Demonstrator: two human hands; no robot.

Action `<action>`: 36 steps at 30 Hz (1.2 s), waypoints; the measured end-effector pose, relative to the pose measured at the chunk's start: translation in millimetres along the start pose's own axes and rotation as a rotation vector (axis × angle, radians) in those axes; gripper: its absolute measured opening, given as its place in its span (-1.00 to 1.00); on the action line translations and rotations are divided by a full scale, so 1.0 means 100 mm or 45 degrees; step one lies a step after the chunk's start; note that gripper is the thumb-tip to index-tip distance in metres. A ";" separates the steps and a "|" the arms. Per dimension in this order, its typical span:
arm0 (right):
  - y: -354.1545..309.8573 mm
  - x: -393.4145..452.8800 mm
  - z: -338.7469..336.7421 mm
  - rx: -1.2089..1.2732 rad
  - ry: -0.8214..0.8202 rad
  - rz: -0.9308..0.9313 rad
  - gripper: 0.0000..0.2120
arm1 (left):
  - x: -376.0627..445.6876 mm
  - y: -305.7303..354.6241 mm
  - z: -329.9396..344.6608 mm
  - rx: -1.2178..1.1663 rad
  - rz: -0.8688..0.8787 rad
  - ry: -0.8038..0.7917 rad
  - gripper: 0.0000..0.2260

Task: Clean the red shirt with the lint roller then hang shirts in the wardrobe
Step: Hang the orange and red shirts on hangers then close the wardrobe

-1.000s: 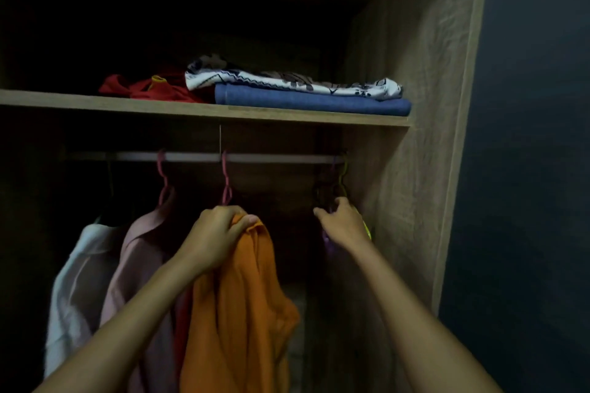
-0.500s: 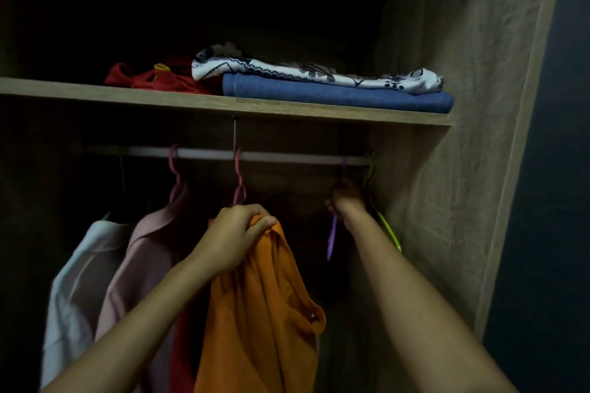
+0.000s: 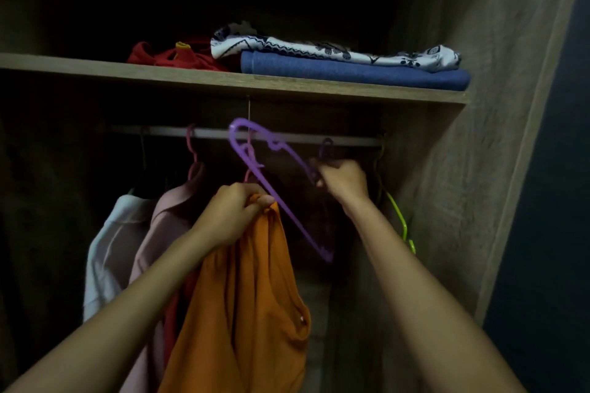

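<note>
A wooden wardrobe [image 3: 498, 105] surrounds both hands, its interior dark and its side wall rising to the right of them. Above the hands runs a shelf [image 3: 223, 80] carrying a folded blue cloth [image 3: 351, 72] with a white patterned cloth [image 3: 335, 53] on top, and a crumpled red garment [image 3: 178, 57] beside them to the left. Just under the shelf, a pale rail [image 3: 319, 139] crosses above the hands. Left of the left hand hang a white shirt [image 3: 108, 252] and a pink shirt [image 3: 169, 220]; a strip of red fabric [image 3: 170, 322] shows below the left forearm, between the pink shirt and the orange one. The left hand [image 3: 233, 217] is closed around the top of an orange shirt [image 3: 249, 313], which hangs down from that grip. The right hand [image 3: 344, 180] grips a purple hanger [image 3: 271, 182], tilted, its long bar slanting down between the two hands. To the right of the right hand a yellow-green hanger [image 3: 399, 220] hangs near the wardrobe wall.
</note>
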State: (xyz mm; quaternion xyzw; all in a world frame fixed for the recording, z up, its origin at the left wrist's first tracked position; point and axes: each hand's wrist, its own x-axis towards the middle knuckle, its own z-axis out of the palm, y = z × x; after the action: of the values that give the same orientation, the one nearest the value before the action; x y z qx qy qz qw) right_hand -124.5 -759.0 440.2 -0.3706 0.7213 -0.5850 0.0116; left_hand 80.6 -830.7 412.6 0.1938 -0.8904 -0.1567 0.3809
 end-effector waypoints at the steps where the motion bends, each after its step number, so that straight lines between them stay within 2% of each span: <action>1: -0.01 -0.07 -0.01 -0.095 0.024 -0.070 -0.64 | -0.02 -0.01 -0.04 -0.026 0.008 0.013 -0.84; 4: -0.08 -0.32 0.00 0.013 -0.150 -0.140 -0.64 | -0.14 -0.01 -0.17 -0.014 0.016 0.039 -0.82; 6: -0.15 -0.50 0.01 0.266 -0.319 -0.059 -0.71 | -0.24 -0.03 -0.26 -0.008 0.020 0.098 -0.83; 8: -0.17 -0.67 0.03 0.434 -0.391 0.004 -0.74 | -0.36 -0.09 -0.33 -0.018 0.008 0.122 -0.85; 11: -0.14 -0.89 0.06 0.554 -0.341 0.054 -0.70 | -0.54 -0.16 -0.40 -0.044 -0.073 0.068 -0.86; 16: -0.32 -1.33 0.12 1.236 -0.337 0.199 -0.62 | -0.83 -0.16 -0.53 -0.098 -0.098 0.031 -0.76; 20: -0.54 -1.72 0.29 1.469 -0.022 0.081 -0.65 | -1.00 -0.08 -0.61 -0.148 -0.077 0.028 -0.72; 23: -0.65 -2.00 0.39 1.456 0.280 0.041 -0.68 | -1.13 -0.03 -0.70 -0.242 -0.061 -0.010 -0.70; 25: -0.66 -2.16 0.48 1.437 0.388 0.028 -0.69 | -1.22 0.05 -0.76 -0.367 -0.076 -0.026 -0.71; 29: -0.46 -2.46 0.78 1.266 0.408 -0.008 -0.70 | -1.30 0.17 -0.91 -0.588 -0.177 0.044 -0.66; 32: -0.16 -2.61 0.84 0.950 0.357 -0.027 -0.73 | -1.33 0.15 -1.09 -0.726 -0.255 0.184 -0.70; 34: 0.02 -2.62 0.78 0.763 0.317 -0.048 -0.73 | -1.38 0.10 -1.25 -0.746 -0.329 0.242 -0.70; 36: 0.14 -2.54 0.65 0.568 0.323 -0.096 -0.71 | -1.46 0.02 -1.39 -0.618 -0.348 0.258 -0.67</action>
State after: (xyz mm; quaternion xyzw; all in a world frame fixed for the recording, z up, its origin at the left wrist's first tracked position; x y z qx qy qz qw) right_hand 81.7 -673.5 302.2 -0.3094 0.5558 -0.7714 -0.0194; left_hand 275.5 -779.8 415.3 0.2297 -0.7499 -0.3947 0.4785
